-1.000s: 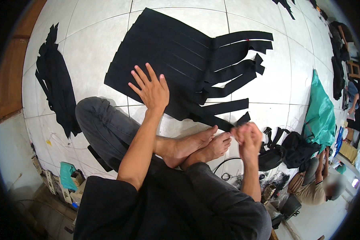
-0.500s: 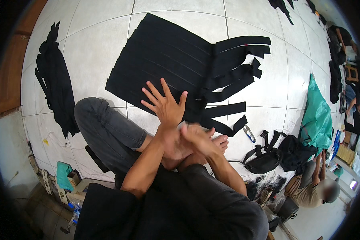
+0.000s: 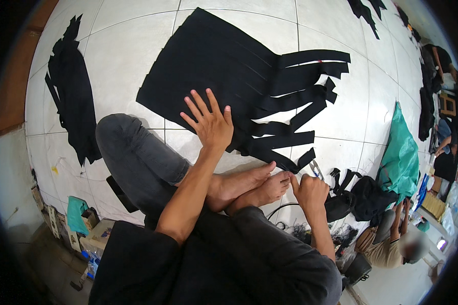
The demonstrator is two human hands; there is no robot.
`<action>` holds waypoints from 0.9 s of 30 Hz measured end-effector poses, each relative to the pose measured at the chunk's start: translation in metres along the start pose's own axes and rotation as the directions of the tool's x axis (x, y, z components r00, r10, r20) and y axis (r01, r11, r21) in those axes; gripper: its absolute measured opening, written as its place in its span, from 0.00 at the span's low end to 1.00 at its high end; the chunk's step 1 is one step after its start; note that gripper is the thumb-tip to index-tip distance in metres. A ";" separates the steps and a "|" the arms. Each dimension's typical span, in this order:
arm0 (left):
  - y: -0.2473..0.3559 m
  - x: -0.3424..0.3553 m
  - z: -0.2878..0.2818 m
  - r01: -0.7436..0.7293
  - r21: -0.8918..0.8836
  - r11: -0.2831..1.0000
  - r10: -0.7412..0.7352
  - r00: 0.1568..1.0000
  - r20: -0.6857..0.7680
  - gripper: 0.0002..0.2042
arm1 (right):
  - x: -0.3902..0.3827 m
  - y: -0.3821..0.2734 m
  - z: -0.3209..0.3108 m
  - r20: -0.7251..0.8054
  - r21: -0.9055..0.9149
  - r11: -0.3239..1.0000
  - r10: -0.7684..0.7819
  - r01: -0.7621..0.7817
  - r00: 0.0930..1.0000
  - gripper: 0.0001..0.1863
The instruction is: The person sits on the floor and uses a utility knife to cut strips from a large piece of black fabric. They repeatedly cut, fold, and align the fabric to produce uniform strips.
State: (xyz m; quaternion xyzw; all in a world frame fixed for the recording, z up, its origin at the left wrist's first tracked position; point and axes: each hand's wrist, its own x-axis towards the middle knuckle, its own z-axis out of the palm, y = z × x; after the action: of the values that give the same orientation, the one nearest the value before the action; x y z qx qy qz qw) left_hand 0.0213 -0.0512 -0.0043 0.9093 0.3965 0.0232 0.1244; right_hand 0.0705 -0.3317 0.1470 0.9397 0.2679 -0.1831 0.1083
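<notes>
My left hand (image 3: 213,124) lies flat with fingers spread on the near edge of a black fabric panel (image 3: 208,61). Cuts run through the panel, and its right side ends in several loose strips (image 3: 310,96) fanned over the floor. Beyond my crossed feet (image 3: 264,190), my right hand (image 3: 312,192) is low at the floor, its fingers curled and its thumb pointing toward the toes. Whatever may be in those fingers is hidden. Small thread snips (image 3: 316,169) with a blue part lie right beside its knuckles, close to a strip's end.
Black fabric scraps (image 3: 74,96) lie at the left. On the right are a green sheet (image 3: 399,157), a black bag (image 3: 339,206) and a heap of dark cloth (image 3: 371,198). A co-worker (image 3: 387,246) sits at the lower right, with others at the far right edge.
My right hand has moved right, from above my feet to the floor beside the snips, and its fingers have curled. My left hand stays spread on the fabric. The view has shifted slightly.
</notes>
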 end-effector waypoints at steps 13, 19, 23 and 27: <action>-0.024 0.028 -0.012 0.048 0.064 0.997 -0.045 0.997 -0.056 0.36 | 0.083 -0.135 -0.005 -0.297 0.205 0.937 -0.215 0.282 0.930 0.18; -0.022 0.026 -0.010 -0.012 -0.059 0.998 0.006 0.995 -0.101 0.33 | 0.042 -0.036 0.001 -0.351 0.426 0.823 -0.234 0.377 0.907 0.21; -0.032 0.025 -0.015 0.001 -0.041 0.999 -0.005 0.995 -0.104 0.33 | 0.017 0.017 -0.008 -0.028 0.380 0.902 -0.212 0.206 0.977 0.20; -0.027 0.030 -0.032 0.047 -0.073 0.996 -0.060 0.980 -0.188 0.31 | 0.023 -0.016 0.023 0.330 0.600 0.755 -0.534 0.263 0.779 0.27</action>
State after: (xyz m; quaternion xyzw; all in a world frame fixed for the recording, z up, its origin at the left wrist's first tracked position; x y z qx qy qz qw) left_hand 0.0180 -0.0054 0.0185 0.8871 0.4299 0.1201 0.1173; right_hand 0.0729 -0.3146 0.1154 0.7733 0.3725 -0.4961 -0.1309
